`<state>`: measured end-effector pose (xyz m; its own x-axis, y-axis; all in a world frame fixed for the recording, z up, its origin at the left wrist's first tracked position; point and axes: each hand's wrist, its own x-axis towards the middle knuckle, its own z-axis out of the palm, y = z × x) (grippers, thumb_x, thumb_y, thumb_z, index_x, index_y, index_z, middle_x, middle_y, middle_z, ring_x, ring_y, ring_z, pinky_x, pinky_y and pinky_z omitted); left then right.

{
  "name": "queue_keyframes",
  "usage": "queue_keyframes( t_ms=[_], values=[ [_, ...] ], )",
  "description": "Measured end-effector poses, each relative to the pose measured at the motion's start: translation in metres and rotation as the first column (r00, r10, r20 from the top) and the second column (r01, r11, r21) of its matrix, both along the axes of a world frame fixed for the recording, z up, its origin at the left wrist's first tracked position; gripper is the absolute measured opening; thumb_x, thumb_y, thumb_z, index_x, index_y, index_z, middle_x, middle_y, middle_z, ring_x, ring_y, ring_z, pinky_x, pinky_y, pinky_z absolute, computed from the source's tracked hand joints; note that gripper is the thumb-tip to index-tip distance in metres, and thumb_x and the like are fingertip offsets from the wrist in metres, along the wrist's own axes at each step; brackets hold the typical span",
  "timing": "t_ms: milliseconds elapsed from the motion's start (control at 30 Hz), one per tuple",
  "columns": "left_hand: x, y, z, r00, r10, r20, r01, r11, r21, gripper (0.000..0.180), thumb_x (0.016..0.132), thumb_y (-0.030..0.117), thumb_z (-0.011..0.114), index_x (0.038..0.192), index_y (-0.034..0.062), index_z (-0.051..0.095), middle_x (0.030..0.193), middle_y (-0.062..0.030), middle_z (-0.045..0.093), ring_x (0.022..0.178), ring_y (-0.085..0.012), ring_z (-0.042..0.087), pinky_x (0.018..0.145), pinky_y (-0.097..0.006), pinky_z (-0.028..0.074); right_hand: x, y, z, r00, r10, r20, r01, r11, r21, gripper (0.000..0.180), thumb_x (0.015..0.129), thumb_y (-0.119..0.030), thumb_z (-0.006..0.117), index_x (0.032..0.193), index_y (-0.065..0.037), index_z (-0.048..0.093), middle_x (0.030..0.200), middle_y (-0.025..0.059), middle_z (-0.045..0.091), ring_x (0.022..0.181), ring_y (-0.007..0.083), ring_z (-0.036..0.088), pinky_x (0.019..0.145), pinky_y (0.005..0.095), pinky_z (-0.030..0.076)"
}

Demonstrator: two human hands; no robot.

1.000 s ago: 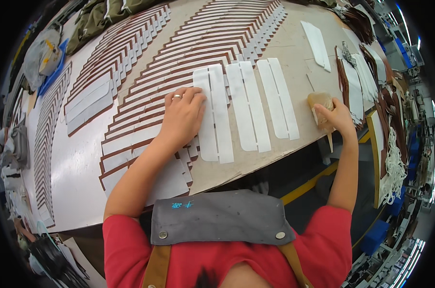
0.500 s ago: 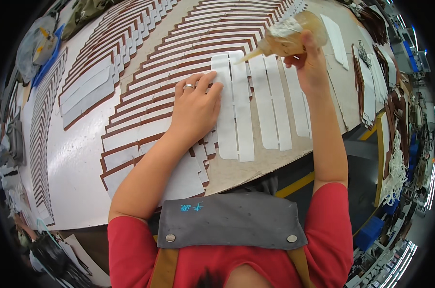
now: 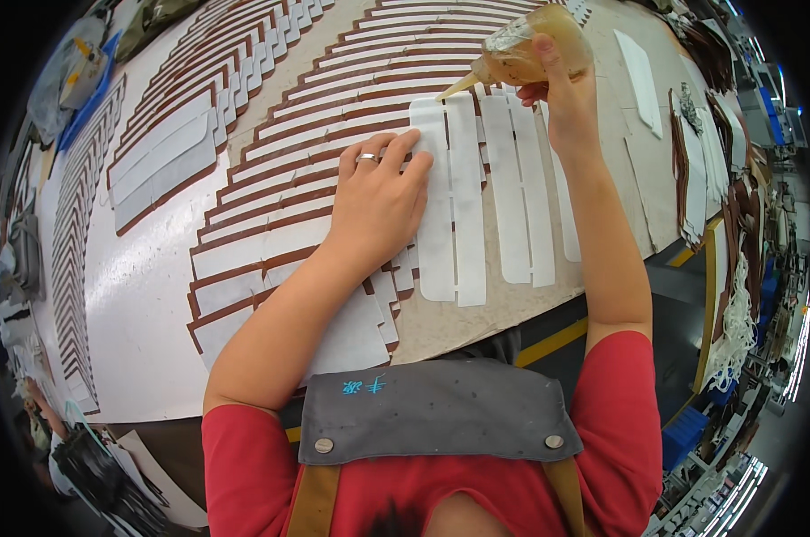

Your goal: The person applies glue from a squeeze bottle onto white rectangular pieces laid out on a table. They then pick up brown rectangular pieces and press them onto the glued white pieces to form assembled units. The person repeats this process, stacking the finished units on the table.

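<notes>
In the head view, our only one, the bottle (image 3: 517, 49) was down by the table's right edge a second ago; we now see it tipped at one o'clock, its pale nozzle (image 3: 459, 86) slanting toward eight o'clock, onto the top end of the leftmost white panel (image 3: 437, 224). We take that to mean the bottle has gone from being fetched to being placed for use (whether the tip touches the panel or hangs just above, we cannot tell). Our right hand (image 3: 570, 98), at half past one, is wrapped around the bottle's body, thumb on the near side. Our left hand (image 3: 382, 201), just off centre toward eleven o'clock, is part open and palm down, holding nothing; its fingertips rest on the panel's left edge. The panel lies flat, just off centre toward one o'clock, slit lengthwise, beside overlapping brown-edged pieces (image 3: 266, 261) toward ten o'clock. Two more white panels (image 3: 510, 197) lie on its three o'clock side, on the table (image 3: 441, 336), the farther one partly hidden by our right forearm.
</notes>
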<state>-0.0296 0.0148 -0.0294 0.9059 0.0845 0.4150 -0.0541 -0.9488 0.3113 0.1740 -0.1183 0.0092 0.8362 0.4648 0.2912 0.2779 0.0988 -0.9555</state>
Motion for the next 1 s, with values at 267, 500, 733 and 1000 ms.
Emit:
queue_keyframes(
  t_ms=[267, 500, 733, 1000],
  values=[
    [0.001, 0.0, -0.001, 1.0, 0.0, 0.012, 0.0, 1.0, 0.01, 0.019, 0.079, 0.009, 0.06, 0.098, 0.0092, 0.057, 0.12, -0.006, 0.054, 0.11, -0.0263, 0.049, 0.094, -0.04, 0.033, -0.016, -0.013, -0.002, 0.997, -0.028, -0.078, 0.024, 0.999, -0.048, 0.049, 0.083, -0.044, 0.066, 0.101, -0.001, 0.053, 0.076, 0.0067, 0.059, 0.046, 0.0107, 0.051, 0.04, 0.0212, 0.041],
    [0.001, -0.001, -0.001, 1.0, 0.009, 0.016, -0.009, 1.0, 0.03, 0.02, 0.079, 0.009, 0.06, 0.098, 0.0101, 0.057, 0.119, -0.0056, 0.055, 0.11, -0.0259, 0.049, 0.094, -0.039, 0.033, -0.053, -0.031, -0.001, 0.978, -0.031, -0.205, 0.023, 0.999, -0.041, 0.056, 0.077, -0.044, 0.073, 0.102, 0.001, 0.049, 0.074, 0.0054, 0.057, 0.043, 0.0085, 0.049, 0.038, 0.0202, 0.039],
    [0.001, -0.001, -0.001, 1.0, 0.006, 0.008, -0.007, 0.999, 0.04, 0.02, 0.079, 0.01, 0.059, 0.1, 0.0107, 0.057, 0.12, -0.0048, 0.055, 0.111, -0.0263, 0.048, 0.095, -0.039, 0.033, -0.086, -0.055, -0.004, 0.949, -0.036, -0.313, -0.003, 0.992, -0.122, 0.058, 0.077, -0.042, 0.073, 0.108, 0.001, 0.047, 0.076, 0.0055, 0.057, 0.043, 0.0071, 0.048, 0.038, 0.0187, 0.039],
    [0.001, -0.001, -0.002, 1.0, 0.007, -0.01, -0.007, 0.999, 0.052, 0.02, 0.081, 0.012, 0.058, 0.101, 0.0109, 0.057, 0.121, -0.0048, 0.055, 0.111, -0.0268, 0.048, 0.095, -0.04, 0.032, -0.128, -0.08, -0.007, 0.923, -0.023, -0.384, -0.042, 0.986, -0.159, 0.057, 0.08, -0.042, 0.07, 0.113, -0.001, 0.047, 0.083, 0.0056, 0.057, 0.053, 0.0071, 0.053, 0.038, 0.0183, 0.039]
  ],
)
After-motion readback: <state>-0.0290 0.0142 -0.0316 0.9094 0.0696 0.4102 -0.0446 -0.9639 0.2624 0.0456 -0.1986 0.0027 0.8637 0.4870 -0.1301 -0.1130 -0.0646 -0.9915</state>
